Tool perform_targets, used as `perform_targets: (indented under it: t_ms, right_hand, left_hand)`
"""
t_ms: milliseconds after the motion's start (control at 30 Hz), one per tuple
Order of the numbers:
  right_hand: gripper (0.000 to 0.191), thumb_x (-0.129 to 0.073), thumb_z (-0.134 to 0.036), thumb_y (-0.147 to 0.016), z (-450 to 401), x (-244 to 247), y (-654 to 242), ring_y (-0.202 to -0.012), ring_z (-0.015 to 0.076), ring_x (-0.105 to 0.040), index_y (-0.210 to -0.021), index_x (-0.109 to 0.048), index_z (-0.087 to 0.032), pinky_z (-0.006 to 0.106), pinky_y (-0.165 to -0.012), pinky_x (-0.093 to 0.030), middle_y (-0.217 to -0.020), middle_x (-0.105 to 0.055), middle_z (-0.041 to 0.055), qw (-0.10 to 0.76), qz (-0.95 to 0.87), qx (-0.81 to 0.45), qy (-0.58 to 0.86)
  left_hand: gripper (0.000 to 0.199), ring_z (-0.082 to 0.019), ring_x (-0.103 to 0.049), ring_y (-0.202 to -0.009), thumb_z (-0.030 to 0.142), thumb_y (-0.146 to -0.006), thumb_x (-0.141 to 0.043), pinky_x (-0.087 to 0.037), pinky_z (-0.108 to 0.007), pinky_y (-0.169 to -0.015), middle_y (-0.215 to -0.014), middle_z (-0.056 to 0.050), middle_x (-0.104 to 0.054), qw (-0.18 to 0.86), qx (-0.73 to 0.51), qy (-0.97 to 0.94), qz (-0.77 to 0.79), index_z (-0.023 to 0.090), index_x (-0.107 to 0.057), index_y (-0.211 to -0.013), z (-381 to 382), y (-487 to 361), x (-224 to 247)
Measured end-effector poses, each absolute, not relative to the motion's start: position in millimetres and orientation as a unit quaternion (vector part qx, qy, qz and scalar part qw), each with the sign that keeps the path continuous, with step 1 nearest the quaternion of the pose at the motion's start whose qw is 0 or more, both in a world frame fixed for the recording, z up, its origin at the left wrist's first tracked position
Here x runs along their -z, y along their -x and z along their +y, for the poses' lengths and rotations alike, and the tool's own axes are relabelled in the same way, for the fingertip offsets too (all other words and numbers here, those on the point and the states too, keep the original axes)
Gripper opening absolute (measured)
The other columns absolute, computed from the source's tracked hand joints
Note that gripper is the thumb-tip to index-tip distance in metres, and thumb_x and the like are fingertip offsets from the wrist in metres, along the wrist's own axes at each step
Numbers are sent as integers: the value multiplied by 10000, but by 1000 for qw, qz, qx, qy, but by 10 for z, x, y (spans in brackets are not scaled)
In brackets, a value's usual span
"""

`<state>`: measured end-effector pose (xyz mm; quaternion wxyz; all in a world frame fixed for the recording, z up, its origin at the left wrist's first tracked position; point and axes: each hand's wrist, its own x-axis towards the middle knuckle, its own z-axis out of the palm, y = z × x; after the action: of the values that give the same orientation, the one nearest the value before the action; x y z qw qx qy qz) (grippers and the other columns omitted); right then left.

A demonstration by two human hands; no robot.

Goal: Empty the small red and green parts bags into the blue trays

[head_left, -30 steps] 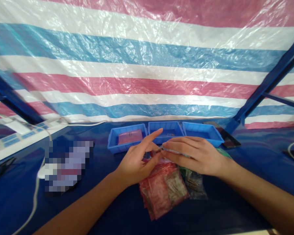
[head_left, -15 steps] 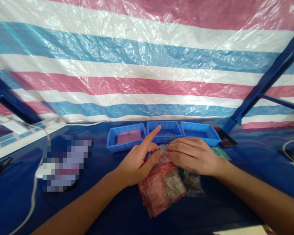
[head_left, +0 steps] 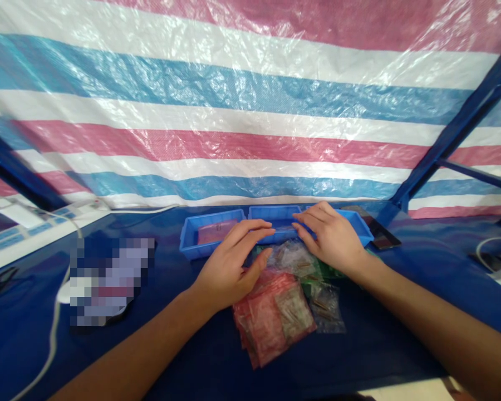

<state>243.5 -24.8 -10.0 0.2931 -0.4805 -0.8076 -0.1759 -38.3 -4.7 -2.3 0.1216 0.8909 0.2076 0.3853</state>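
Observation:
My left hand (head_left: 234, 264) is open over the back edge of a stack of red plastic bags (head_left: 267, 323), its thumb apart from the fingers. Across from it my right hand (head_left: 332, 234) hovers with loosely curved, parted fingers near the middle blue tray (head_left: 271, 211). Between and below the hands lie small clear plastic bags (head_left: 294, 259). Another clear bag (head_left: 328, 309) holds a few thin brass-coloured pieces. Green material (head_left: 332, 271), partly hidden, shows under my right hand.
The left blue tray (head_left: 183, 239) has a pink packet (head_left: 212, 231) inside; the right blue tray (head_left: 365, 231) is partly covered by my hand. A dark phone-like slab (head_left: 379, 234) lies beyond it. At left are a power strip (head_left: 29, 231), a white cable (head_left: 54, 340) and a pixelated object (head_left: 117, 278).
My hands have moved apart, and my right hand has risen toward the trays. The clear bags they covered are now exposed between them. My left index finger no longer points up.

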Motion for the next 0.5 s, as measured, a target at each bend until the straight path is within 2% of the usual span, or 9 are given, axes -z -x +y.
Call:
perform_targets:
  t_ms: [100, 233, 400, 500]
  right_hand:
    - [226, -630, -290, -1076, -261, 92, -2451, -1076, 326, -673, -1226, -749, -169, 499, -978, -575, -1122, -792, 129, 308, -815, 152, 466]
    - [146, -635, -245, -1074, -344, 22, -2455, -969, 277, -668, -1153, -745, -193, 467, -927, -557, -1065, -797, 95, 347, -830, 108, 422]
    - [122, -621, -203, -1071, -432, 11, -2417, -853, 243, -651, -1118, -733, -196, 447, -862, -529, -965, -784, 80, 348, -864, 70, 358]
    - [139, -623, -211, -1068, -448, 36, -2394, -860, 241, -661, -1148, -736, -198, 439, -858, -538, -954, -771, 81, 333, -879, 41, 339]
  left_hand:
    - [287, -227, -678, -1291, 194, -1046, -642, -535, -386, -1174, -1367, -110, -710, 124, -381, -895, 195, 207, -705, -1326, -39, 373, 30]
    - [196, -202, -737, -1164, 187, -1040, -642, -586, -336, -1074, -1246, -88, -775, 137, -359, -909, 163, 194, -749, -1204, -30, 359, 32]
    - [202, -199, -741, -1086, 191, -1062, -599, -596, -316, -984, -1161, -77, -794, 145, -334, -920, 147, 188, -756, -1188, -39, 387, 3]
    - [221, -189, -742, -1053, 185, -1064, -587, -595, -296, -947, -1137, -77, -792, 157, -320, -926, 122, 179, -741, -1222, -73, 420, -68]
